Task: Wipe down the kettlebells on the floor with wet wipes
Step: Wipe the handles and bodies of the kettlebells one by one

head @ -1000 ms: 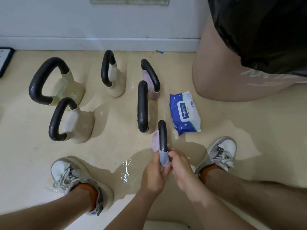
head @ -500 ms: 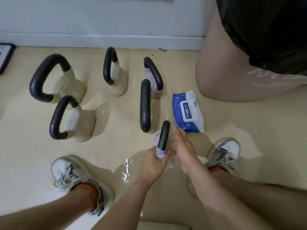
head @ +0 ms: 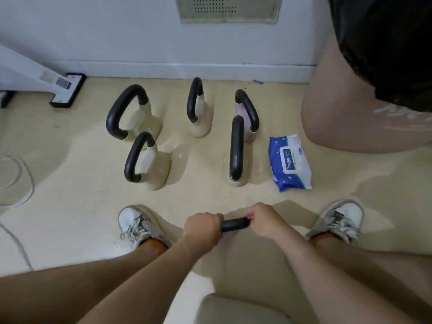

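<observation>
Black kettlebell handle (head: pixel 235 224), low between the person's feet, is what both hands are clamped on. The left hand (head: pixel 203 230) has its fingers wrapped right round one end. The right hand (head: pixel 264 222) curls over the other end, knuckles up. The hands are apart, with a short bare stretch of handle between them. The bell's body is almost wholly hidden under the hands, and I cannot tell whether a wipe sits beneath the right fingers.

White shoes flank the hands, the left shoe (head: pixel 138 225) and the right shoe (head: pixel 339 220), both flat on the beige floor (head: pixel 77 206).

Further out, five bells stand upright on the floor towards the wall. A large cream bell (head: pixel 140 118) is at the left, with a second cream bell (head: pixel 154 167) just in front of it. A narrow cream bell (head: pixel 201 120) is in the middle. A pink bell (head: pixel 240 111) is at the right, with an edge-on bell (head: pixel 236 148) close in front of it.

Just right of that last one lies a blue wipes pack (head: pixel 289 161), flat on the floor with its label up.

Another person's bare leg (head: pixel 346 118) and black shorts (head: pixel 385 43) fill the upper right. A white cable (head: pixel 29 181) loops at the left edge.
</observation>
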Tool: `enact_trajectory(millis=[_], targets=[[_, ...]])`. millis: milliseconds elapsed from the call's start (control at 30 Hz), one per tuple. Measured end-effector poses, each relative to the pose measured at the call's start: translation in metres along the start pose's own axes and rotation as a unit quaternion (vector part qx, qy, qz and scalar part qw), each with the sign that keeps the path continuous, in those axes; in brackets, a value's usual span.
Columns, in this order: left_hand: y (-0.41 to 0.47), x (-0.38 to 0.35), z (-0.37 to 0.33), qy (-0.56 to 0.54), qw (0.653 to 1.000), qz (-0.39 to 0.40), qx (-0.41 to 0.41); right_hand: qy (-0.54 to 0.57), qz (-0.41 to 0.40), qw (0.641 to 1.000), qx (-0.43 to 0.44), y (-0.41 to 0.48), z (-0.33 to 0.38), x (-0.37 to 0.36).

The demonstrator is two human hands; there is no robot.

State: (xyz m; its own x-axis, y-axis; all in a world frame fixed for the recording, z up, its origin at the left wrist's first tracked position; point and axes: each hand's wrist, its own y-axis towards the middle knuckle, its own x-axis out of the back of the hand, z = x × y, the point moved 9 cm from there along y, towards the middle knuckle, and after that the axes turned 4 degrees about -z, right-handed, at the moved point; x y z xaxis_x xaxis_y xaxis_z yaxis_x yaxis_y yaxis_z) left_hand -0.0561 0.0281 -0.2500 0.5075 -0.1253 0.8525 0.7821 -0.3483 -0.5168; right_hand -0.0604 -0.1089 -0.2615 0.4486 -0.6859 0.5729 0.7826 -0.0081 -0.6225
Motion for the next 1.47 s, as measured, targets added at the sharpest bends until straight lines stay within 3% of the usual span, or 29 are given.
enact_trajectory(millis=[67,200,300,434,534,634,768,868,935,1002,1102,1302,1469], targets=[[0.01,-0.002,-0.033,0.042,0.999,-0.003,-0.034,0.102,0.021,0.993,-0.05,-0.002,-0.016,-0.005],[0.04,0.004,-0.068,0.129,0.989,0.001,-0.065,0.315,0.017,0.94,-0.131,-0.004,-0.029,-0.008],[0.044,-0.018,-0.09,0.18,0.978,0.079,-0.068,0.364,0.039,0.911,-0.187,-0.006,-0.042,-0.016],[0.05,-0.044,-0.107,0.319,0.928,0.156,-0.117,0.405,0.077,0.879,-0.239,-0.004,-0.057,-0.034],[0.053,-0.035,-0.099,0.233,0.954,0.152,-0.111,0.412,0.036,0.886,-0.211,0.008,-0.045,-0.02],[0.04,-0.006,-0.073,0.09,0.992,0.011,-0.089,0.417,0.084,0.894,-0.139,0.019,-0.023,-0.004],[0.007,0.005,-0.012,-0.029,0.989,-0.107,-0.098,0.194,0.177,0.964,-0.042,0.015,0.018,-0.004],[-0.002,-0.004,0.03,-0.088,0.981,-0.155,-0.08,-0.041,0.22,0.972,0.068,0.004,0.055,-0.031],[-0.004,-0.012,0.047,-0.159,0.975,-0.152,-0.029,-0.186,0.186,0.957,0.125,-0.004,0.071,-0.049],[-0.007,-0.016,0.053,-0.227,0.964,-0.14,0.021,-0.233,0.099,0.955,0.153,-0.003,0.079,-0.051],[-0.005,-0.008,0.052,-0.211,0.967,-0.137,0.027,-0.193,0.031,0.972,0.129,0.008,0.078,-0.046],[0.019,0.047,0.08,-0.265,0.943,-0.2,0.035,0.02,-0.053,0.998,0.006,0.022,0.088,-0.046],[0.026,0.066,0.106,-0.363,0.901,-0.219,0.092,0.208,0.0,0.978,-0.03,0.036,0.105,-0.078]])
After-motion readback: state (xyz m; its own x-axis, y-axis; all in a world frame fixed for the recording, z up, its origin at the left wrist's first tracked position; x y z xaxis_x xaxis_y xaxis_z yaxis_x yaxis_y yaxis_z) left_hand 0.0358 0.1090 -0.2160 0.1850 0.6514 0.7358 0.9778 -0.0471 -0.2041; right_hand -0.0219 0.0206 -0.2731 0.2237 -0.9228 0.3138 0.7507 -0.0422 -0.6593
